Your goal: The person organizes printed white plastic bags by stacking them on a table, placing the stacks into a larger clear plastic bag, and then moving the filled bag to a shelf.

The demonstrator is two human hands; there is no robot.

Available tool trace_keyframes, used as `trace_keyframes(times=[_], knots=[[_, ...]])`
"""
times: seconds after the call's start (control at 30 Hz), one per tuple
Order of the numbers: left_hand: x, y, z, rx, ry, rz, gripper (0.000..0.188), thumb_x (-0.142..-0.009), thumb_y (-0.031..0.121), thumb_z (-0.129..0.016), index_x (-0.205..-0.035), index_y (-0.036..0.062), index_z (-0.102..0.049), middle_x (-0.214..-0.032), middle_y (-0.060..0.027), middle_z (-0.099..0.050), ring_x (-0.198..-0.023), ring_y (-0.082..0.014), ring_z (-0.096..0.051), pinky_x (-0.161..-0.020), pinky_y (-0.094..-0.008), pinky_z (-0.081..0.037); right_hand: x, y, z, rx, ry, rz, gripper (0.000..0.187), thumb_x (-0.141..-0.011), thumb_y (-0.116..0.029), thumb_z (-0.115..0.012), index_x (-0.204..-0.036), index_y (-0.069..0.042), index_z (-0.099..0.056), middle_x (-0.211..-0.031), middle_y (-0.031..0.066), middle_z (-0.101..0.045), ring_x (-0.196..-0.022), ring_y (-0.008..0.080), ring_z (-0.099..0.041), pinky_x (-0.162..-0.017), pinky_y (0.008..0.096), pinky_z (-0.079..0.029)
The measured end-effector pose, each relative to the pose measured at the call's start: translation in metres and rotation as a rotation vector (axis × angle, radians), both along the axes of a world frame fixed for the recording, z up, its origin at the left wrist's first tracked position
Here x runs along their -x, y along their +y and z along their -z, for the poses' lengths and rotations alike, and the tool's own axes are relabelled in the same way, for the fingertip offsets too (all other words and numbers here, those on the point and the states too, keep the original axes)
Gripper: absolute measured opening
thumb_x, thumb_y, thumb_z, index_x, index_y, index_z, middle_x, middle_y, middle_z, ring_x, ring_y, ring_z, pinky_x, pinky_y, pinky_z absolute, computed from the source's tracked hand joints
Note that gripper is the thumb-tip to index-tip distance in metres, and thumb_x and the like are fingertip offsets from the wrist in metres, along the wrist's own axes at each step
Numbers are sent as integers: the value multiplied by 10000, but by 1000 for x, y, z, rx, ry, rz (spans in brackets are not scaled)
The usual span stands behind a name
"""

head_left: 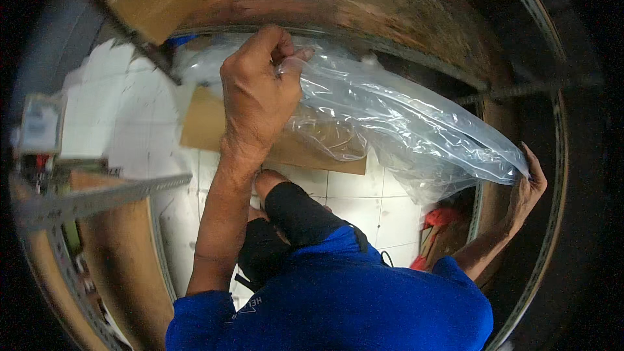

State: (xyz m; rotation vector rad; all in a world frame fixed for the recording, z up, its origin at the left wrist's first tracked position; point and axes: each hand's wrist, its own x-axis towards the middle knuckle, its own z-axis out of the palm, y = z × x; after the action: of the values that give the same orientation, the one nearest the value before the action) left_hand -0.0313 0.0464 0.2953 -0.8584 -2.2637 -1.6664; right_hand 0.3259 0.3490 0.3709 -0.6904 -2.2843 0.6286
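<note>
A long clear plastic sheet point(403, 114), folded and creased, stretches between my two hands. At its left end my left hand point(263, 88) pinches an edge between thumb and curled fingers, raised at the upper middle of the view. Far to the right, my right hand point(532, 179) grips the other end, its fingers wrapped around the plastic. The sheet sags in the middle and a loose part hangs below. Under it lies a flat piece of brown cardboard point(315, 156), partly hidden by my left wrist and the plastic.
Metal angle-bar shelf posts point(559, 156) rise on the right, and a wooden shelf board point(390, 16) runs along the far side. Another metal shelf bar point(110, 198) juts in from the left. Red items point(441, 216) sit low at right, on the white tiled floor point(354, 185).
</note>
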Motion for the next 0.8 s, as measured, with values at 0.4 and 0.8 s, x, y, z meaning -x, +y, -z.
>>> trace_keyframes(times=[0.4,0.8], knots=[[-96,-233,-275,16,79,-759,184,-774,95,-731,-767,32,-558,-729,-39,-582,-663,-174,-546,-626,-313,-449,207,-94,-233,-173,160,-624,426,-819,-158,-598,-1148,113,-607,-1118,204,-650,-1032,265,-617,-937,349,-450],[-568,-168,-177,440,-1088,-1448,171,-771,153,-625,-889,162,-748,-775,-119,-687,-735,-310,-668,-666,-404,-533,205,-195,-57,-480,-797,-1636,355,-794,-149,-548,-1111,-224,-687,-1063,209,-652,-1009,393,-604,-894,460,-475]])
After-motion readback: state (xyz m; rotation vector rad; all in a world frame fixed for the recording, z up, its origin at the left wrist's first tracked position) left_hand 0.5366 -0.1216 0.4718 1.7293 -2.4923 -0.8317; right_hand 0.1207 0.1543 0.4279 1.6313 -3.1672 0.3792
